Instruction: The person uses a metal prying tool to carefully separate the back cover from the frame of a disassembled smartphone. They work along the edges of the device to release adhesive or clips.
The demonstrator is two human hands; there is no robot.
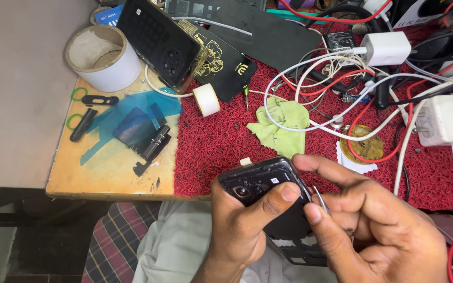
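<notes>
My left hand [242, 225] grips a black opened smartphone [266, 181] from below, thumb pressed across its back near the camera end. My right hand [373, 220] pinches thin metal tweezers [322, 202], whose tip touches the phone's right edge. Both hands hover over my lap, just in front of the table's front edge. The lower half of the phone is hidden behind my fingers.
A red textured mat [221, 147] covers the wooden table [106, 178]. On it lie a green cloth [281, 126], tangled white, red and black cables [342, 78], white chargers [386, 48], a small tape roll [206, 99], a large tape roll [103, 55], a propped black phone [158, 44] and blue film [132, 118].
</notes>
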